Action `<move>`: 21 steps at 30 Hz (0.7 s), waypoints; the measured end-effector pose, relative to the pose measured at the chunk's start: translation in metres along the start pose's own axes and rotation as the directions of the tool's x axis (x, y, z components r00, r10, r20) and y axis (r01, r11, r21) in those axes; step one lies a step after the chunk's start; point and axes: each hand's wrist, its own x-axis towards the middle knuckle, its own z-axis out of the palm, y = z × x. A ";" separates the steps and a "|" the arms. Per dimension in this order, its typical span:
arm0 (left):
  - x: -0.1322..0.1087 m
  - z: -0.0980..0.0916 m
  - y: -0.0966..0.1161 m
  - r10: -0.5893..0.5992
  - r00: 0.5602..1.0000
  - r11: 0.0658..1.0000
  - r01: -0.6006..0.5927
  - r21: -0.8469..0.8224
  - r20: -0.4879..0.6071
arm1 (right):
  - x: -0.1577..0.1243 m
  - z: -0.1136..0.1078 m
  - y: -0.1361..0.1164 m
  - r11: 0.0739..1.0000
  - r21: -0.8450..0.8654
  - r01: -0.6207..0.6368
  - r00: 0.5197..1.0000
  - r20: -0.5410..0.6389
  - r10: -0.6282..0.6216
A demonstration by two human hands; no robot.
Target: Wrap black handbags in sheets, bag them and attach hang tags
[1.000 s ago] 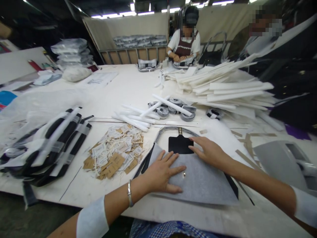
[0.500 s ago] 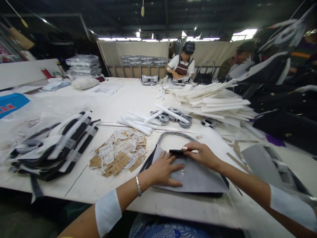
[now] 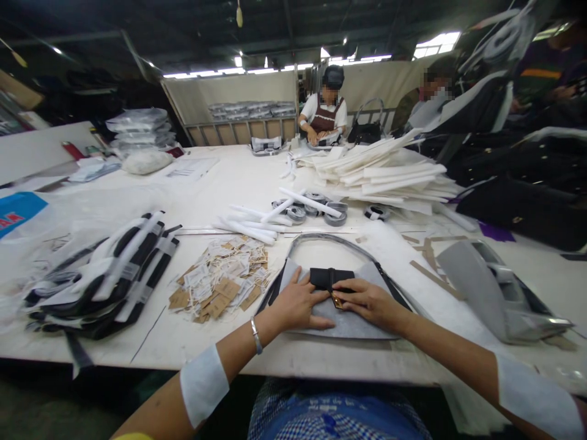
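Note:
A grey felt handbag (image 3: 367, 278) with a curved handle lies flat near the table's front edge. Its black flap (image 3: 331, 278) with a gold clasp is folded down over the front. My left hand (image 3: 298, 302) rests flat on the bag, fingers spread, just left of the flap. My right hand (image 3: 369, 300) presses the clasp end of the flap with its fingertips. Both forearms come in from the bottom of the view.
A pile of brown and white hang tags (image 3: 222, 278) lies left of the bag, wrapped black straps (image 3: 105, 272) farther left. White rolled tubes (image 3: 257, 223), tape rolls (image 3: 316, 208) and stacked white sheets (image 3: 385, 171) lie behind. Another grey bag (image 3: 495, 290) sits right. Two people sit at the far side.
My right hand brought the black flap down over the bag's front and now presses it at the clasp. My left hand stayed flat on the bag. The camera tilted up.

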 end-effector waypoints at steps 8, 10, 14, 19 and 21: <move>-0.008 0.004 0.025 -0.046 0.973 0.997 0.059 0.052 -0.225 | -0.004 0.012 0.003 0.986 -0.113 0.124 0.989 -0.062 -0.132; -0.009 0.004 0.025 0.080 0.978 0.997 -0.082 -0.006 -0.194 | -0.004 0.014 0.004 0.980 -0.138 0.141 0.986 -0.069 -0.152; -0.014 0.006 0.024 0.195 0.972 0.969 -0.211 -0.127 -0.132 | -0.004 0.014 0.003 0.983 -0.134 0.124 0.991 -0.039 -0.130; -0.019 0.001 0.030 0.175 0.981 0.966 -0.188 -0.175 -0.090 | 0.002 0.008 0.001 0.994 -0.088 0.065 0.997 0.055 -0.061; -0.018 -0.004 0.033 0.163 0.984 0.966 -0.174 -0.192 -0.073 | 0.008 0.004 0.000 0.994 -0.084 0.067 0.994 0.095 -0.059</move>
